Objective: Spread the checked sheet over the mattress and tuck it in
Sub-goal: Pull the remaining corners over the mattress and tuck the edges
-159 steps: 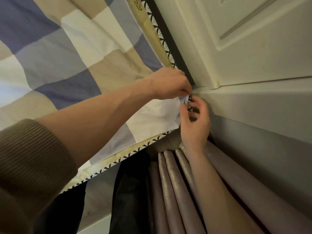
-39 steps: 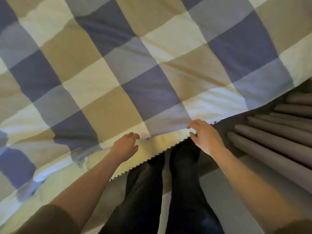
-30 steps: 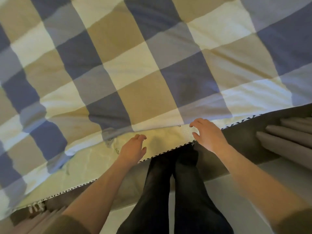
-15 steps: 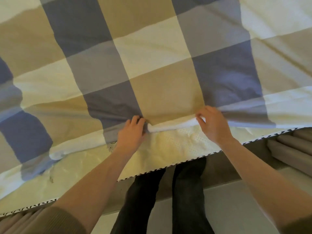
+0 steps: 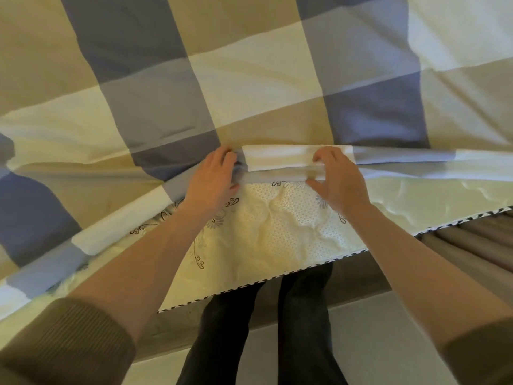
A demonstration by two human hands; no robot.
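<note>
The checked sheet (image 5: 249, 79), in large blue, grey, tan and cream squares, fills the upper two thirds of the frame. Its near edge is folded back in a rolled hem across mid-frame, baring a strip of the cream quilted mattress (image 5: 277, 232) with floral print and black-and-white piping. The left hand (image 5: 212, 177) and right hand (image 5: 337, 180) each pinch that folded hem, fingers over, thumb beneath.
</note>
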